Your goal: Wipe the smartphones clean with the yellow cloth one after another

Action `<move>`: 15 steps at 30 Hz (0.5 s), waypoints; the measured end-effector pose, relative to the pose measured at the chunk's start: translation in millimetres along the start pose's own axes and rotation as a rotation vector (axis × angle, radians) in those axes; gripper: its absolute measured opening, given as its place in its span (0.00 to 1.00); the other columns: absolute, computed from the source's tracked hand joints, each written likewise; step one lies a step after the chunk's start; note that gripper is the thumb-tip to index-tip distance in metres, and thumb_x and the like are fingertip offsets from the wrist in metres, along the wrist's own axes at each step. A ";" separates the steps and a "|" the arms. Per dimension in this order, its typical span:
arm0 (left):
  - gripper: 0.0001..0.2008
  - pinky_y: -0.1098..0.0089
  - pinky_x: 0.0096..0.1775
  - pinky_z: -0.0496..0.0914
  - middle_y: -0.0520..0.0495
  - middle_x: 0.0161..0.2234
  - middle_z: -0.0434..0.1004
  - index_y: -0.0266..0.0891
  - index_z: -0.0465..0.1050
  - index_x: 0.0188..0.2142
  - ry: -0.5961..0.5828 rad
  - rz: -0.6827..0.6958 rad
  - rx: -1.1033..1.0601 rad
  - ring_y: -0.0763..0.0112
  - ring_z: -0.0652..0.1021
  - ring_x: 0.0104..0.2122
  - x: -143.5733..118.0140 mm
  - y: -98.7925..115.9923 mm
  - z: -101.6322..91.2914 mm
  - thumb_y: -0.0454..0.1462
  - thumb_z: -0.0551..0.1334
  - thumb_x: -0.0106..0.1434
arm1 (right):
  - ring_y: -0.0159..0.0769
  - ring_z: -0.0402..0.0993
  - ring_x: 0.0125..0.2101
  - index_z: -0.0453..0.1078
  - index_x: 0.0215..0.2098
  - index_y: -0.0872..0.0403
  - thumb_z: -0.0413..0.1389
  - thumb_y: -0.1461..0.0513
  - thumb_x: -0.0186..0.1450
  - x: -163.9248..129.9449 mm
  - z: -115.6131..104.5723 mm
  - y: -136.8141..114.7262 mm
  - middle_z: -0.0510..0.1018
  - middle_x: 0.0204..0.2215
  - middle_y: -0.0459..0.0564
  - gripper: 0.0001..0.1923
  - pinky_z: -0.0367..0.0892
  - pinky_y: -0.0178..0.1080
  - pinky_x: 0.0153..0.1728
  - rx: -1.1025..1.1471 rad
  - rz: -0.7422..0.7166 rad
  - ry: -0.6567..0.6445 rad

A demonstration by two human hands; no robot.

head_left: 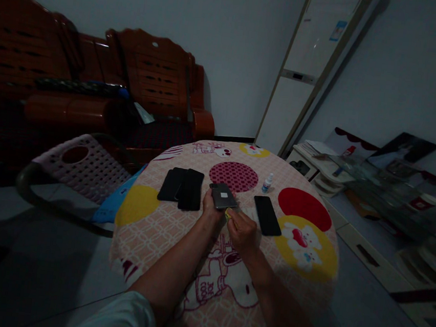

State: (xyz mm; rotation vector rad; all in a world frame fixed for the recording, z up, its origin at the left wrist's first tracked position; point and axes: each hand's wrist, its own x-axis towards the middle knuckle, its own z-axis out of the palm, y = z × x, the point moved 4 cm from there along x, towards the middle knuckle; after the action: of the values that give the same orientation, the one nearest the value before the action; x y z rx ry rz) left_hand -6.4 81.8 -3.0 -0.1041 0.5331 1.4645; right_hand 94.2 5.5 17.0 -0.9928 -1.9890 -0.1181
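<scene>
small yellow item [227, 215] in right hand [241, 231] unclear

No lettering is legible on anything.

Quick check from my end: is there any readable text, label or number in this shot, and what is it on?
None can be read.
Tablecloth: small print by the cartoon figure, too blurred.
White cabinet: blue sticker, too small.
Small bottle: label illegible.
Phone in the left hand: pale patch, no legible text.

Single head-worn view, looking forward and down over the round bench [180, 232]. Hands [240, 230] lie close, centre frame; a sofa [93, 95] stands far off at 10 o'clock.
</scene>
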 end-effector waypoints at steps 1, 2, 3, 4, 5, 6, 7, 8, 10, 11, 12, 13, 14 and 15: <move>0.19 0.62 0.31 0.73 0.42 0.25 0.75 0.33 0.72 0.30 0.008 0.005 0.002 0.62 0.77 0.26 -0.4 0.0 0.1 0.42 0.47 0.64 | 0.33 0.71 0.26 0.73 0.43 0.59 0.48 0.68 0.65 -0.3 0.5 0.5 0.75 0.25 0.51 0.14 0.65 0.34 0.29 -0.005 -0.003 0.001; 0.19 0.62 0.31 0.73 0.42 0.25 0.75 0.33 0.72 0.30 0.016 0.013 0.007 0.62 0.77 0.25 -0.5 0.0 -0.1 0.43 0.47 0.65 | 0.33 0.71 0.26 0.73 0.43 0.59 0.48 0.68 0.65 -0.7 1.2 1.0 0.75 0.25 0.51 0.14 0.65 0.34 0.29 -0.009 -0.007 0.000; 0.19 0.62 0.32 0.73 0.42 0.25 0.75 0.33 0.72 0.31 0.021 0.024 0.013 0.62 0.77 0.25 -0.2 0.2 -0.5 0.43 0.47 0.65 | 0.33 0.72 0.27 0.73 0.43 0.59 0.48 0.68 0.65 -1.2 2.0 1.5 0.75 0.25 0.51 0.14 0.65 0.34 0.29 -0.014 -0.008 -0.001; 0.20 0.61 0.32 0.73 0.42 0.25 0.75 0.33 0.72 0.31 0.023 0.034 0.021 0.62 0.77 0.25 0.4 0.3 -0.9 0.43 0.47 0.65 | 0.33 0.72 0.27 0.73 0.43 0.59 0.48 0.68 0.65 -1.7 2.9 2.0 0.75 0.25 0.51 0.14 0.65 0.34 0.29 -0.020 -0.008 -0.004; 0.20 0.61 0.32 0.73 0.42 0.25 0.75 0.33 0.72 0.31 0.023 0.039 0.029 0.63 0.77 0.25 1.1 0.3 -1.5 0.44 0.47 0.65 | 0.33 0.72 0.27 0.73 0.43 0.59 0.48 0.68 0.66 -2.1 3.7 2.4 0.75 0.25 0.51 0.14 0.65 0.34 0.30 -0.026 -0.004 -0.010; 0.20 0.62 0.32 0.73 0.42 0.24 0.74 0.33 0.72 0.31 0.024 0.046 0.034 0.63 0.77 0.24 2.0 0.4 -2.1 0.44 0.47 0.65 | 0.33 0.72 0.27 0.73 0.43 0.58 0.47 0.68 0.66 -2.4 4.4 2.7 0.75 0.25 0.51 0.14 0.65 0.34 0.30 -0.032 0.000 -0.017; 0.20 0.62 0.31 0.73 0.42 0.24 0.74 0.33 0.72 0.30 0.026 0.049 0.038 0.63 0.76 0.24 2.9 0.4 -2.8 0.44 0.47 0.64 | 0.33 0.72 0.27 0.73 0.43 0.58 0.47 0.68 0.66 -2.6 5.0 2.8 0.76 0.26 0.51 0.14 0.65 0.33 0.30 -0.037 0.005 -0.025; 0.20 0.63 0.31 0.73 0.42 0.23 0.74 0.33 0.72 0.30 0.028 0.050 0.040 0.64 0.76 0.23 3.7 0.4 -3.4 0.44 0.48 0.64 | 0.33 0.72 0.27 0.73 0.43 0.57 0.47 0.68 0.66 -2.7 5.5 2.5 0.76 0.26 0.50 0.14 0.65 0.33 0.30 -0.039 0.007 -0.033; 0.20 0.64 0.30 0.72 0.42 0.23 0.73 0.33 0.72 0.30 0.033 0.050 0.048 0.64 0.76 0.23 4.7 0.2 -4.2 0.45 0.48 0.64 | 0.33 0.72 0.28 0.73 0.43 0.57 0.47 0.67 0.66 -2.4 6.0 1.1 0.76 0.26 0.51 0.14 0.65 0.33 0.30 -0.034 0.002 -0.043; 0.20 0.64 0.29 0.72 0.42 0.23 0.73 0.33 0.72 0.30 0.037 0.051 0.053 0.64 0.76 0.23 4.9 0.2 -4.5 0.45 0.49 0.64 | 0.33 0.72 0.28 0.73 0.43 0.57 0.47 0.67 0.66 -2.1 6.1 0.2 0.76 0.26 0.51 0.14 0.65 0.33 0.30 -0.028 -0.003 -0.047; 0.20 0.64 0.30 0.72 0.42 0.23 0.73 0.33 0.72 0.30 0.038 0.054 0.060 0.64 0.76 0.23 5.0 0.1 -4.6 0.45 0.49 0.63 | 0.33 0.72 0.28 0.73 0.42 0.57 0.47 0.68 0.66 -1.8 6.1 -0.6 0.76 0.26 0.51 0.13 0.65 0.33 0.30 -0.022 -0.006 -0.050; 0.20 0.64 0.30 0.72 0.42 0.23 0.73 0.33 0.72 0.31 0.036 0.054 0.065 0.64 0.76 0.23 5.0 -0.1 -4.5 0.46 0.49 0.63 | 0.33 0.71 0.27 0.73 0.41 0.57 0.47 0.68 0.66 -1.4 6.1 -1.0 0.75 0.26 0.50 0.13 0.65 0.33 0.30 -0.017 -0.004 -0.052; 0.20 0.64 0.31 0.73 0.43 0.23 0.74 0.33 0.71 0.31 0.032 0.061 0.065 0.64 0.76 0.23 5.0 0.0 -4.3 0.45 0.49 0.63 | 0.33 0.71 0.27 0.73 0.40 0.57 0.47 0.68 0.66 -1.1 6.0 -1.0 0.75 0.25 0.50 0.13 0.65 0.33 0.30 -0.014 0.002 -0.053; 0.19 0.63 0.32 0.73 0.43 0.24 0.74 0.33 0.71 0.31 0.025 0.070 0.060 0.65 0.76 0.23 5.1 0.2 -4.1 0.45 0.50 0.63 | 0.33 0.71 0.27 0.73 0.40 0.57 0.47 0.68 0.65 -1.0 5.7 -0.7 0.75 0.25 0.50 0.13 0.64 0.33 0.30 -0.014 0.008 -0.050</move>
State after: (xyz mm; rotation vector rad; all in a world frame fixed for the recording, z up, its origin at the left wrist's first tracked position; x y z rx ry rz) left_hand -7.7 84.9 -8.6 -0.0568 0.6061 1.5157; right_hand 90.1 6.9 13.0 -1.0209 -2.0318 -0.1038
